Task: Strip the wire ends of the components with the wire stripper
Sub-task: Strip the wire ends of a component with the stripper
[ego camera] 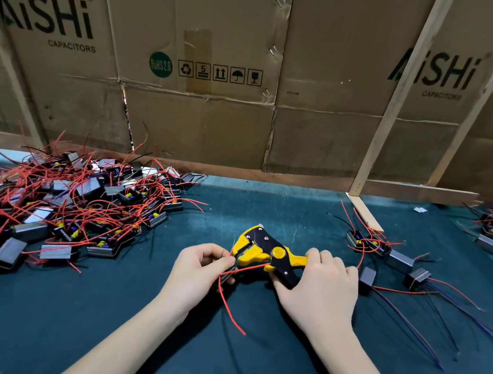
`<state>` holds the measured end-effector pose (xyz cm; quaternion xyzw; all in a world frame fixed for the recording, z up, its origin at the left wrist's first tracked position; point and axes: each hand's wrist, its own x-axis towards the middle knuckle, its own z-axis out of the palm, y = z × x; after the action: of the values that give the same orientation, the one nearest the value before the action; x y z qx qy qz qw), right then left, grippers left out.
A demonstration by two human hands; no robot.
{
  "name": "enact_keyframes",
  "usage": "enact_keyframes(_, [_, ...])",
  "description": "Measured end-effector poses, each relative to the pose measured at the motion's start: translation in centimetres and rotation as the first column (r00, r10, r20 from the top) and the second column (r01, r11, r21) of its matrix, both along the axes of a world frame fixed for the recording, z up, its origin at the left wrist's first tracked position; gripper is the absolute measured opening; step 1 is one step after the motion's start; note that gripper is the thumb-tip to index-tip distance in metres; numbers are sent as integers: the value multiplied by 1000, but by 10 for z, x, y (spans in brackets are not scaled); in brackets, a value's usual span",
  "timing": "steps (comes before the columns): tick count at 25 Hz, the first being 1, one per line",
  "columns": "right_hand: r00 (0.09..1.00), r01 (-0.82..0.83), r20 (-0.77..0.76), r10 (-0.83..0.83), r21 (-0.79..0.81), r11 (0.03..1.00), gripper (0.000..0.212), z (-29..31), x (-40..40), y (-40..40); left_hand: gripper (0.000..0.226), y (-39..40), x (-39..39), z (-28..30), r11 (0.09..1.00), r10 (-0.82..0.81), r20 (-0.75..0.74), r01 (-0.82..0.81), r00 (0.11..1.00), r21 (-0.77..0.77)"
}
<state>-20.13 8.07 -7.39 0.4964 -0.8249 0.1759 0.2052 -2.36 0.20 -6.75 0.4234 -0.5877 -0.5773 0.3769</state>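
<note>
**Wire meets stripper at a crowded table**

Flattened cardboard boxes [196, 48] printed "AiSHi Capacitors" wall off the back of a dark green table [209, 360]. A large heap of components [65, 208] with tangled red leads fills the table's left side; a smaller group of components [389, 259] lies to the right, near a wooden batten [391, 113]. At centre, the right hand [322, 292] is wrapped around the handles of a yellow-and-black wire stripper [267, 252], its head pointing left. The left hand [198, 270] pinches a red wire [228, 308] at the stripper's mouth while holding a small component [226, 278], mostly hidden by the fingers.
</note>
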Motion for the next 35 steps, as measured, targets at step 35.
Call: enact_keyframes(35, [430,-137,806,406,-386,912,65,36,-23,22,39,8,18,10,823,-517,173,543,838,-167])
